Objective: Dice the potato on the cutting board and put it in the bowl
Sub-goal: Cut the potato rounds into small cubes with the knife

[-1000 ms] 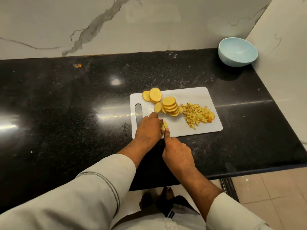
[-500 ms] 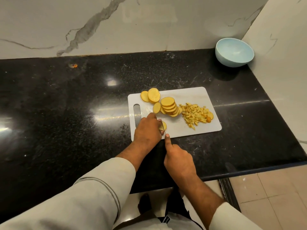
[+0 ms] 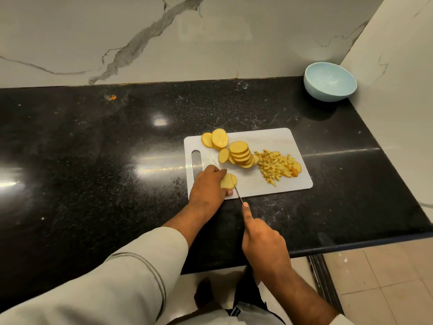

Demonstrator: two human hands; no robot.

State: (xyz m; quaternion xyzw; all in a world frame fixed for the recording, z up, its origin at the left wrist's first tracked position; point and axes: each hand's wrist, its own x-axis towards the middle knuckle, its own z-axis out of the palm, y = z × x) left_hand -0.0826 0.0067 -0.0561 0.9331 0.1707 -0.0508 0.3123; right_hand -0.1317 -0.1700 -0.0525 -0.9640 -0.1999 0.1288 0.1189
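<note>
We see a white rectangular plastic cutting board lying on the black speckled stone desk, right of centre, w/ its slotted handle at the left end. The board's near edge sits close to the desk's front edge but not over it; a strip of bare stone shows btwn them.

Our left hand rests at the board's near-left corner, fingers curled down over a flat yellow potato slice, pinning it. Our right hand hangs off the board, above the desk's front strip, gripping a thin steel knife; index finger lies straight along the spine, other fingers wrapped round the handle, which we can't see. The blade runs from the board's near edge up across the pinned slice.

Farther back on the board: a leaning stack of round yellow potato slices near the middle, two or three loose slices at the far-left corner, one slightly overhanging the far edge. A heap of small yellow potato dice lies toward the right end, inside the edges. The board's near-right part is bare.

A pale blue round ceramic bowl stands in the desk's far-right corner, close to the white marble back wall and side wall, well apart from the board. Btwn board and bowl the stone is open; the whole left half of the desk is open too.
</note>
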